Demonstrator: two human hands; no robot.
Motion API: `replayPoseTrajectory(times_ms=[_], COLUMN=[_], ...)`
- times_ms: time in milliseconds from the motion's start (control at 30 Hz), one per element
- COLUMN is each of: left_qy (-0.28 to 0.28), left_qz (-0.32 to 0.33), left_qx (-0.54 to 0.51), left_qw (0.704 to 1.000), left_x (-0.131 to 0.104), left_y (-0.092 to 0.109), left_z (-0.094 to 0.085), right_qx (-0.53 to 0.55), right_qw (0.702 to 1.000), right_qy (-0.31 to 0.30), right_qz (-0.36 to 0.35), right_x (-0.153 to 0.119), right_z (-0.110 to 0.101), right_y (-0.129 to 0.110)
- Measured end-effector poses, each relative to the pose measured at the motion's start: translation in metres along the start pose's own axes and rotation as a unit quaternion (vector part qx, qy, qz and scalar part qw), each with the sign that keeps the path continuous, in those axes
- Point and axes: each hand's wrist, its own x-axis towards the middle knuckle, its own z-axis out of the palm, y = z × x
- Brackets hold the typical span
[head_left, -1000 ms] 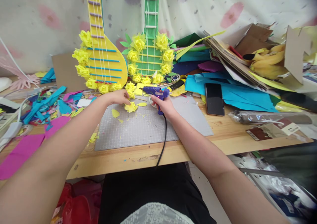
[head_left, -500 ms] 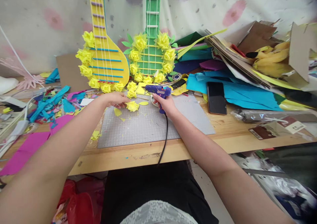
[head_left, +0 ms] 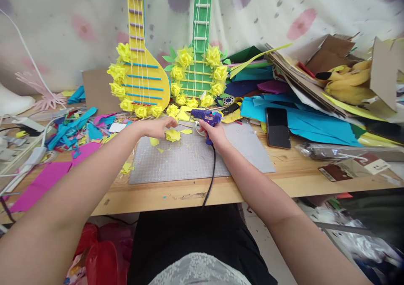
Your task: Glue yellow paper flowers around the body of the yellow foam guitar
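Note:
My right hand [head_left: 214, 133] is wrapped round the grip of a blue hot glue gun [head_left: 206, 117], its nozzle pointing left. A black cord hangs from the gun over the table edge. Just above a yellow paper flower [head_left: 173, 135] on the grey cutting mat [head_left: 189, 163], my left hand [head_left: 159, 127] reaches out with fingers apart and nothing visible in them. More yellow flowers [head_left: 172, 109] lie beyond its fingertips. At the back stand a yellow paper instrument [head_left: 148, 72] and a green one [head_left: 200, 45], both edged with yellow flowers and strung with white strings.
Paper scraps [head_left: 72, 129] and a power strip [head_left: 19, 150] fill the left side. A phone [head_left: 277, 127] lies right of the mat, before blue paper sheets [head_left: 322, 125] and stacked cardboard [head_left: 303, 79]. A boxed item [head_left: 353, 167] sits near the right edge.
My left hand has moved forward and right, from beside the yellow flower on the mat to just above it. The glue gun stays in my right hand. The view has shifted slightly.

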Motion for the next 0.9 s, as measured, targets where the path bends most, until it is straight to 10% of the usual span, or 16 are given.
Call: replayPoseTrajectory(times_ms=[133,500,700,900], left_qy=[-0.045,0.145,0.207,0.192], left_qz=[0.022,-0.165,-0.238,-0.124], left_qx=[0.056,0.157,0.123,0.018], left_qw=[0.997,0.963,0.941,0.973], left_x=[-0.004,-0.019,-0.02,-0.017], left_y=[0.003,0.037,0.019,0.002], left_z=[0.005,0.031,0.016,0.021], right_qx=[0.005,0.007,0.013,0.008], right_qw=[1.0,1.0,1.0,1.0], right_qy=[-0.001,-0.001,-0.013,-0.016], right_qz=[0.001,0.006,0.003,-0.012], right_x=[0.0,-0.002,0.0,0.003], right_z=[0.0,0.0,-0.001,-0.001], right_y=[0.0,-0.001,0.002,0.007])
